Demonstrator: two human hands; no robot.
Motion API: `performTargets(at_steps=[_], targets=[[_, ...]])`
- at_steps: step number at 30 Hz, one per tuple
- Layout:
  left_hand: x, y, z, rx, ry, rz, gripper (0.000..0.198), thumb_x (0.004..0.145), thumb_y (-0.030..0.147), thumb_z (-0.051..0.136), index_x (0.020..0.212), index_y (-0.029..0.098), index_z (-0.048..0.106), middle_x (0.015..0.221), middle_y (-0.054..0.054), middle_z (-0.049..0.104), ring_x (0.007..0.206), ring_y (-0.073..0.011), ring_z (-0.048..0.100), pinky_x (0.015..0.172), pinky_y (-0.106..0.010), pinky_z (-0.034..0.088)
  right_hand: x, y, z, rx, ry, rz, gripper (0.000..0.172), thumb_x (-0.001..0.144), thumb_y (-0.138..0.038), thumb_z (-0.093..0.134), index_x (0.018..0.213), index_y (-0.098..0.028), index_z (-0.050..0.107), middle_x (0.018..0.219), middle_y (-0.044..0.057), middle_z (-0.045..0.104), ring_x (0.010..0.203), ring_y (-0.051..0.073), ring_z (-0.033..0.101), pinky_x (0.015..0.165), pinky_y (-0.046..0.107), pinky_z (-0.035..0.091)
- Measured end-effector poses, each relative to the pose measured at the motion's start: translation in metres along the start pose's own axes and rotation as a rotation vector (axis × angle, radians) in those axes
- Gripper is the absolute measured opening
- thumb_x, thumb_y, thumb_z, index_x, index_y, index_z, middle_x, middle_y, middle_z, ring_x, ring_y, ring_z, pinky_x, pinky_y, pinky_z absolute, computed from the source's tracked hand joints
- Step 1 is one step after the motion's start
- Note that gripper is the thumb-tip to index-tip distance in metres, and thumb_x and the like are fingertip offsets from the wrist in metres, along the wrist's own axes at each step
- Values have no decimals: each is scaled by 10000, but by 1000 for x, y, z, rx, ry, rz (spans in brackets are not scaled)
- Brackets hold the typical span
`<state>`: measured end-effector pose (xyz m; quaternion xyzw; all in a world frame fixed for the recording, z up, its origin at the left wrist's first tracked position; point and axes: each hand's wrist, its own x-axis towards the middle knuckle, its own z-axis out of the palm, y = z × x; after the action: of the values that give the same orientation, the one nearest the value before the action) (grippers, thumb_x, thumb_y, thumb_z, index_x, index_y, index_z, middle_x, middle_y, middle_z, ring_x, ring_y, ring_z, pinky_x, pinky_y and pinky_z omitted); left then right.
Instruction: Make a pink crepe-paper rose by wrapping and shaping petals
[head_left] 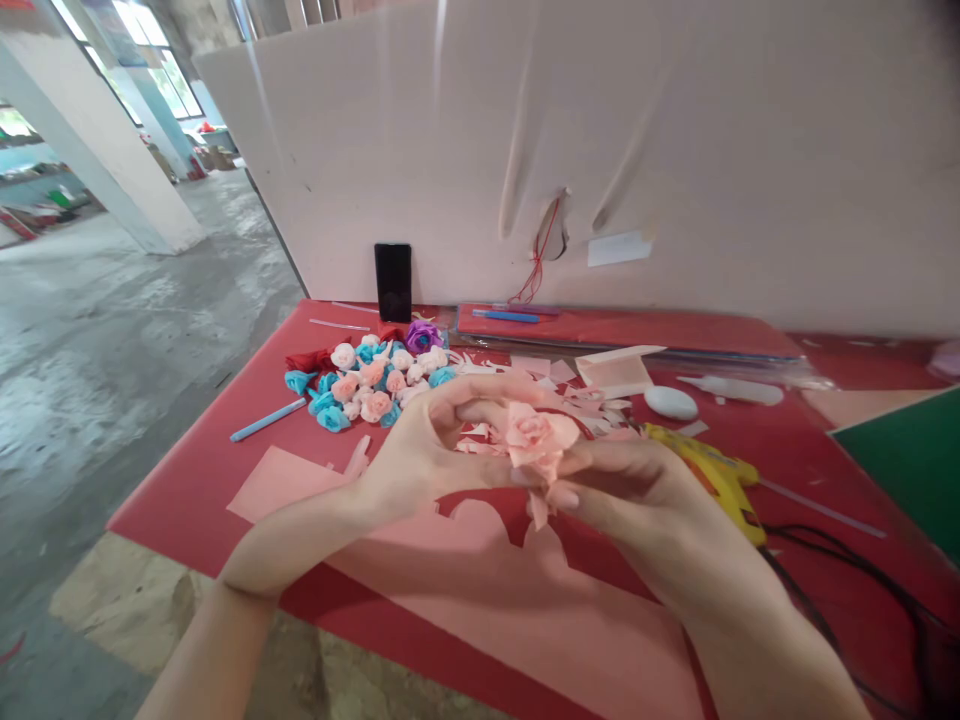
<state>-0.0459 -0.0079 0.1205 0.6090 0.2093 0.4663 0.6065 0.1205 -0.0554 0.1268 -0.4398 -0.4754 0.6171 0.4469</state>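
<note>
Pink paper rose [536,435] held above the counter [172,500]

Your left grip [427,440] and right grip [652,495] pinch it from either side. Beneath lies a cut pink sheet [525,600]; a yellow glue gun [716,480] rests just beside your right grip, clustered paper flowers [375,405] beyond your left.

Hands [427,450] [634,490] partly hide the pink flower [534,430]; the right edge crops a green sheet [911,460].
</note>
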Motion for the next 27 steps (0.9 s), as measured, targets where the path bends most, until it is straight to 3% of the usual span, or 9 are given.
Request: performTargets(at_steps=[5,9,13,21,27], targets=[[2,2,0,13,-40,-11,310,608,103,801,869,234,698,913,18,689,917,-141,652,830,-234,526,2,-1,1,36,-38,-63,164,612,-391,833,600,-276,716,520,-57,618,454,83,521,620,241,492],[2,1,1,-38,-15,-30,275,593,105,803,817,217,688,846,25,687,823,-132,661,751,-232,547,3,2,-2,-29,-67,-106,184,654,-387,800,597,-246,696,536,-40,605,476,99,514,500,233,430],[2,-1,-2,-77,-42,6,324,629,73,781,889,248,696,920,25,693,867,-117,655,754,-198,547,1,5,-5,-125,15,-91,229,714,-405,748,593,-232,659,518,-51,585,469,88,511,554,234,435],[5,-5,-6,-93,-48,4,303,600,51,790,826,215,673,717,52,629,726,-72,615,693,-145,516,3,5,-10,-219,-142,-97,271,787,-433,675,626,-216,675,535,-25,606,525,100,542,553,217,424],[8,-2,-7,-140,-88,-57,370,512,59,835,772,178,601,760,46,576,604,-49,574,538,-128,490,3,-1,-7,-214,-238,-57,332,794,-491,653,624,-209,699,588,-1,639,550,99,541,561,211,432]])
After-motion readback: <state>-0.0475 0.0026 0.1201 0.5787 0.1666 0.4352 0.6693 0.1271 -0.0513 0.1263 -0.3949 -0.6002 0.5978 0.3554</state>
